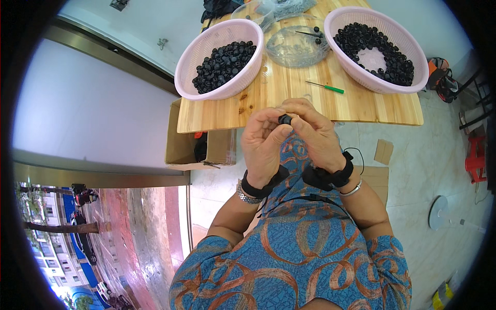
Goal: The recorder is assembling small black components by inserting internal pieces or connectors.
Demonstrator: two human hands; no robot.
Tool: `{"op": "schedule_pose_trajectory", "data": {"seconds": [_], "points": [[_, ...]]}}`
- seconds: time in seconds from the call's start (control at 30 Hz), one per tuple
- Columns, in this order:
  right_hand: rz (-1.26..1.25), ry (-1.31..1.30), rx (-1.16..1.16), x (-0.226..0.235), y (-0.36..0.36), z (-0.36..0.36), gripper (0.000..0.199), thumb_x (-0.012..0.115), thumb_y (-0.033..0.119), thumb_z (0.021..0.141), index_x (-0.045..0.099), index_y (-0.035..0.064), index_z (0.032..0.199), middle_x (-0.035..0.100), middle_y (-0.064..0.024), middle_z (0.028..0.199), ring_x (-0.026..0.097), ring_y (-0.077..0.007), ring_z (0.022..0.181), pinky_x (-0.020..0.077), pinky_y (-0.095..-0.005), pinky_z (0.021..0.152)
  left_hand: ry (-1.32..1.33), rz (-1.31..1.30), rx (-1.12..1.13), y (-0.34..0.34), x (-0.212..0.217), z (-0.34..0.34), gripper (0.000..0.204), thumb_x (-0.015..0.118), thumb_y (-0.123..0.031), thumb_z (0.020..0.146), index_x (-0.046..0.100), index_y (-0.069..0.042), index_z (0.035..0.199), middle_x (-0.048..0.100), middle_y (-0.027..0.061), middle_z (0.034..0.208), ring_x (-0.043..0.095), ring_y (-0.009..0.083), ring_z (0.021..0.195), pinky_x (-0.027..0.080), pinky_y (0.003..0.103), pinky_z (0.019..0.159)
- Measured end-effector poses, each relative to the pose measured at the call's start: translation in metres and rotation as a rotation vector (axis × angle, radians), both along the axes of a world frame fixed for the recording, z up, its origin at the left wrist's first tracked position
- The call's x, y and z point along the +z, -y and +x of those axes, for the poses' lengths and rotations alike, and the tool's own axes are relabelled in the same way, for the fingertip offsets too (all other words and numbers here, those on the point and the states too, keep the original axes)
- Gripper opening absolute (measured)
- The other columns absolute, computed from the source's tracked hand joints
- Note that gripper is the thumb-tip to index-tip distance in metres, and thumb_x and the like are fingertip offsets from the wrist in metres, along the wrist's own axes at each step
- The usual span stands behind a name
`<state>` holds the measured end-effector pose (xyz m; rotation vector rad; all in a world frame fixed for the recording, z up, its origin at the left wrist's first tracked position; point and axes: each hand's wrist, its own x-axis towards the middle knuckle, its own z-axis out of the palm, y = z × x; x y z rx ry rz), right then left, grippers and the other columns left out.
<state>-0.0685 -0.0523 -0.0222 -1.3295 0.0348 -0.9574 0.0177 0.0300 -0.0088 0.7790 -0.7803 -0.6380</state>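
Note:
A small round black plastic part (284, 119) is pinched between the fingertips of both hands, just off the table's front edge. My left hand (262, 139) grips it from the left, fingers curled and thumb pressed to it. From the other side my right hand (313, 135) closes on the same part, its thumb against the near face. The fingers hide most of the part, so its exact kind does not show. Black straps circle both wrists.
On the wooden table (289, 95), a pink basket (183, 77) of black parts stands left, another pink basket (419, 62) right. Between them are a clear round tray (294, 49) and a green-handled screwdriver (333, 89). A cardboard box (222, 147) sits below the table's left end.

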Motion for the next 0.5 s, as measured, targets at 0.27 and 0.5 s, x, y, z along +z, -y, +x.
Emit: {"op": "schedule_pose_trajectory", "data": {"seconds": [0.27, 0.5], "points": [[-0.099, -0.047, 0.034, 0.005, 0.007, -0.011, 0.025, 0.054, 0.012, 0.086, 0.055, -0.0016, 0.107, 0.049, -0.0083, 0.102, 0.047, -0.0155, 0.092, 0.0399, -0.0258, 0.079, 0.072, 0.172, 0.004, -0.011, -0.002, -0.001, 0.028, 0.06, -0.001, 0.082, 0.052, 0.0, 0.109, 0.06, 0.0068, 0.093, 0.056, 0.009, 0.082, 0.046, 0.019, 0.07], [-0.258, -0.009, -0.033, 0.009, 0.01, -0.01, 0.023, 0.055, 0.012, 0.085, 0.054, -0.0012, 0.104, 0.05, -0.011, 0.099, 0.049, -0.0199, 0.089, 0.0406, -0.0268, 0.077, 0.112, 0.128, -0.013, -0.014, 0.005, -0.007, 0.028, 0.058, 0.0, 0.084, 0.051, 0.001, 0.111, 0.06, 0.0089, 0.101, 0.055, 0.0098, 0.088, 0.046, 0.019, 0.074]]}}
